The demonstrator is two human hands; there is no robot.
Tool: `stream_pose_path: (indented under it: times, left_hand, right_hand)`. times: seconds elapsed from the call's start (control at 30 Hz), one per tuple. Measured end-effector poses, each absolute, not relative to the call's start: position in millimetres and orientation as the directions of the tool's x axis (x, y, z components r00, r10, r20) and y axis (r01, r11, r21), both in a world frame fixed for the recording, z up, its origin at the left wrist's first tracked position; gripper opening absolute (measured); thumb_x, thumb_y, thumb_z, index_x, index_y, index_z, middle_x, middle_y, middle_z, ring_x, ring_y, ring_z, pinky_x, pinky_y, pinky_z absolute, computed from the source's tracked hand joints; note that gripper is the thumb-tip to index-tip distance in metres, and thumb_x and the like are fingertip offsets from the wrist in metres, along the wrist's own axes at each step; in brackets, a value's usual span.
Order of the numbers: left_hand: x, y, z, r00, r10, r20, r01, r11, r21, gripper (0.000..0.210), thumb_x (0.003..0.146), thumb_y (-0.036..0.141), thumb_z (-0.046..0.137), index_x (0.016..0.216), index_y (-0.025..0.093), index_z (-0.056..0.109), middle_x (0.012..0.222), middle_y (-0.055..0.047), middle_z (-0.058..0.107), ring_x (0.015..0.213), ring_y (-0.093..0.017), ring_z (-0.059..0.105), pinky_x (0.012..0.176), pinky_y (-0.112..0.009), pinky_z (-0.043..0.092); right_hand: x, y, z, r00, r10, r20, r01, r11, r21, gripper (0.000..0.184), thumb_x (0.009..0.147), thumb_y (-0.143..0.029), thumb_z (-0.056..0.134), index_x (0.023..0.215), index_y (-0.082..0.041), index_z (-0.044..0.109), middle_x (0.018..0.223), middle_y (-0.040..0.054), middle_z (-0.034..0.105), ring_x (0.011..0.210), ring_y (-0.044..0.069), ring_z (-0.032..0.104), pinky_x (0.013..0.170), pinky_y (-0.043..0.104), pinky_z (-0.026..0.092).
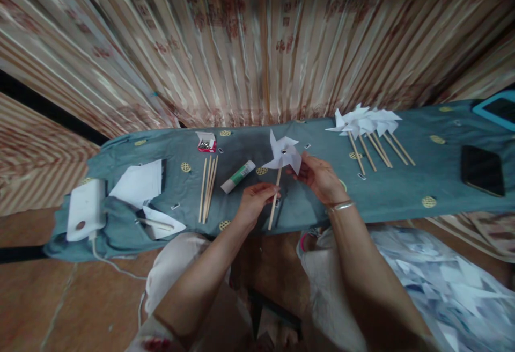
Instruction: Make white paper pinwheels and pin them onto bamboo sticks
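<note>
A white paper pinwheel [283,152] with a shiny pin at its centre is held upright over the table, facing me. My left hand [256,202] pinches its wooden stick [274,207] below the paper blades. At the lower right blade, the curled fingers of my right hand [319,177] touch the paper, some fingertips passing behind it. Left of the pinwheel lies a glue stick [238,176] with a green and white label. Several loose wooden sticks [208,188] lie beyond it, below a small red open box of metal pins [206,143].
Several pinwheels [368,122] lie overlapped at the right, near a black phone [482,170] and a blue-framed device [499,109]. At left are paper sheets [139,183], a folded paper with a pen-like tool [159,224], and a corded white power bank [85,210]. A curtain [249,46] hangs behind.
</note>
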State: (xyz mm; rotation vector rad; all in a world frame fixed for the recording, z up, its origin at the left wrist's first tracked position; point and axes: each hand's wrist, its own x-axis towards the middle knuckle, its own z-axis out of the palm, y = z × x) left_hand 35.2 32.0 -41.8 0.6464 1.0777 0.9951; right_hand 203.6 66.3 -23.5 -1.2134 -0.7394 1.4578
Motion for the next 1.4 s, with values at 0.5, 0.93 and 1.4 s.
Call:
stream_pose_path:
  times: [0.5,0.93,1.4]
  left_hand:
    - [35.2,32.7,-41.9,0.119,0.911,-0.394,-0.337,0.411,0.847,0.036,0.048,0.041,0.089,0.065,0.013,0.073,0.064,-0.003,0.068,0.063,-0.013,0.061,0.068,-0.027,0.047]
    - [34.4,33.3,-41.4,0.123,0.906,-0.405,-0.359,0.422,0.833,0.034,0.047,0.039,0.089,0.064,0.014,0.073,0.062,-0.002,0.068,0.063,-0.012,0.061,0.068,-0.025,0.048]
    - [30.6,28.7,-37.7,0.247,0.888,-0.388,-0.243,0.444,0.862,0.030,0.052,0.039,0.086,0.063,0.015,0.073,0.061,-0.003,0.068,0.061,-0.013,0.059,0.065,-0.025,0.045]
  right_hand:
    - [197.5,61.4,-29.0,0.029,0.974,-0.226,-0.250,-0.211,-0.945,0.042,0.049,-0.057,0.089,0.060,-0.022,0.067,0.058,-0.0011,0.066,0.057,0.014,0.059,0.057,0.029,0.048]
    - [193.8,56.9,-21.5,0.009,0.987,-0.159,-0.018,-0.159,-0.987,0.050,0.055,-0.070,0.079,0.054,-0.021,0.068,0.059,0.0012,0.068,0.056,0.013,0.056,0.053,0.026,0.043]
    - [224.5,78.2,-30.0,0.363,0.926,-0.102,-0.248,-0.010,-0.969,0.035,0.055,-0.046,0.087,0.077,-0.024,0.071,0.075,-0.0022,0.070,0.066,0.012,0.062,0.057,0.024,0.049]
